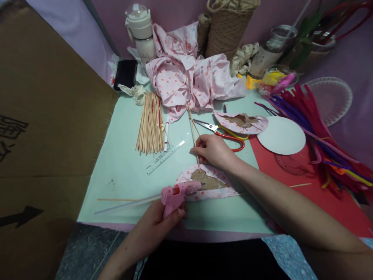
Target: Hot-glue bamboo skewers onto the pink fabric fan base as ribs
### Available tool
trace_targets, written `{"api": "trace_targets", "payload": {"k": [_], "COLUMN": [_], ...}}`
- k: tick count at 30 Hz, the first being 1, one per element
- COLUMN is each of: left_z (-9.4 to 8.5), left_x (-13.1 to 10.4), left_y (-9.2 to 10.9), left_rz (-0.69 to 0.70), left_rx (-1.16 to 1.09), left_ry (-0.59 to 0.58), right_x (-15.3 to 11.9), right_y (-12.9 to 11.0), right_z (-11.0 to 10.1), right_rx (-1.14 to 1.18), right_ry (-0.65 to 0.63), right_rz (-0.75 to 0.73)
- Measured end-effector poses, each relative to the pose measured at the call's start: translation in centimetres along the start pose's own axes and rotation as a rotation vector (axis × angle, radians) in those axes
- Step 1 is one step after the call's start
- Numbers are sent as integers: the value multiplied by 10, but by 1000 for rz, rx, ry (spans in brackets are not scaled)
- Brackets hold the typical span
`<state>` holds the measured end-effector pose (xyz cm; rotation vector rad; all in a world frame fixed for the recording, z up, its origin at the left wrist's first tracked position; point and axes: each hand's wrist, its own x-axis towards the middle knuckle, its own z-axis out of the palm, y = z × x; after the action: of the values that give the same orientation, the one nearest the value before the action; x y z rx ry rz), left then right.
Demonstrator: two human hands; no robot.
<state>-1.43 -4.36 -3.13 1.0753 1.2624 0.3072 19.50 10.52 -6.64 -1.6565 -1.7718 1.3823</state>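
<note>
My left hand [171,217] is wrapped round the handle of a pink glue gun [174,196], with a long clear glue stick [128,205] out of its back. The gun's nozzle end is over a cardboard piece [211,182] edged with pink dotted cloth [214,194]. Pinched in the fingers of my right hand [208,149] is a thin wooden stick [193,134], its lower end at the cardboard's upper edge. Another thin stick crosses it near the top. Red-handled scissors [230,137] lie just beyond my right hand.
A bundle of sticks [150,128], a marker [166,136] and a ruler [164,157] lie left of centre. Crumpled cloth [186,77] and twine [230,27] stand behind. At right are a paper plate [281,135], pipe cleaners [314,128] and red paper [291,182]; a cardboard box [46,136] stands left.
</note>
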Motion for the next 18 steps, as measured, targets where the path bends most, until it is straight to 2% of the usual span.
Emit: {"api": "trace_targets", "payload": {"k": [7, 12, 18], "left_z": [0, 1, 1], "left_x": [0, 1, 1], "left_y": [0, 1, 0], "left_rz": [-12, -3, 1], "left_rx": [27, 16, -36], "left_ry": [19, -12, 4], "right_x": [-2, -3, 0], "right_y": [-5, -11, -10], "right_z": [1, 0, 3], "right_rx": [-117, -253, -368], "right_ry": [31, 67, 75], "right_rz": [-8, -23, -34]}}
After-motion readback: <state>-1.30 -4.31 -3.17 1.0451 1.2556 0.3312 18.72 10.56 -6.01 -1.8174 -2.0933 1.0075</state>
